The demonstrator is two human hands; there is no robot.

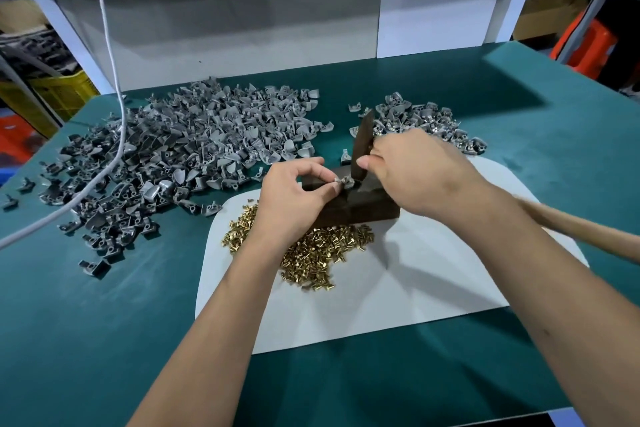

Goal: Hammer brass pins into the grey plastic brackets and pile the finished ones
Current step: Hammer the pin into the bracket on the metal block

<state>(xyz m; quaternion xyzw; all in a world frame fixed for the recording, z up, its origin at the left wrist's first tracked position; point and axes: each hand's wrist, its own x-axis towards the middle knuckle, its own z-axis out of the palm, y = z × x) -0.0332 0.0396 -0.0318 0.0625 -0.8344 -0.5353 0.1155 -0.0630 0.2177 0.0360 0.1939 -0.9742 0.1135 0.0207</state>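
My left hand (294,192) pinches a small grey bracket (343,182) on top of a dark block (360,206) at the table's middle. My right hand (412,170) grips a hammer; its dark head (362,146) stands upright with its lower end down on the bracket, and the wooden handle (581,230) runs out to the right. Brass pins (318,250) lie heaped on a white sheet (415,281) just in front of the block. A large pile of grey brackets (180,149) covers the left of the table. A smaller pile of brackets (422,123) lies at the back right.
The table has a green mat (104,322). A white cable (114,87) hangs down across the big pile to the left edge. A grey back panel (242,28) closes the far side. Yellow and orange crates stand beyond the table's sides.
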